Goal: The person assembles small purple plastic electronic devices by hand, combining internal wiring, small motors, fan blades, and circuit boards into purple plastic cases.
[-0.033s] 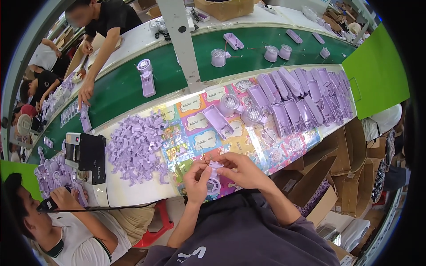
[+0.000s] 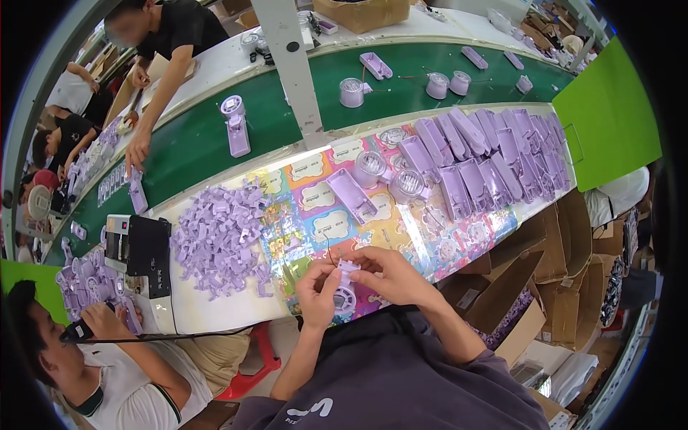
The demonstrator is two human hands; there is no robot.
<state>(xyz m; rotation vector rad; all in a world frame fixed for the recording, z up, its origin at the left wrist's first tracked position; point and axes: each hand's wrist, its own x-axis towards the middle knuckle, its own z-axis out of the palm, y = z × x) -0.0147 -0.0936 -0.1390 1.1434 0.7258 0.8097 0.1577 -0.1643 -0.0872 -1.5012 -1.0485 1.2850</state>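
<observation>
Close to my body, at the table's near edge, both hands hold one lilac plastic part with a round ring end (image 2: 345, 301). My left hand (image 2: 319, 290) pinches its left side with thumb and fingers. From the right, my right hand (image 2: 387, 276) grips the narrow upper end, its thumb pressed on the part. A thin dark wire (image 2: 328, 246) sticks up above the fingers; where it attaches is hidden. Beyond my hands lie a lilac trough-shaped shell (image 2: 351, 196) and two round lilac pieces with clear faces, one nearer (image 2: 408, 186) and one farther (image 2: 371, 168).
A heap of small lilac parts (image 2: 221, 236) lies left of my hands, rows of lilac shells (image 2: 494, 158) to the right. Behind runs a green conveyor belt (image 2: 301, 107), with a metal post (image 2: 295, 64) before it. A co-worker (image 2: 122, 365) sits at left, holding a black tool (image 2: 79, 330).
</observation>
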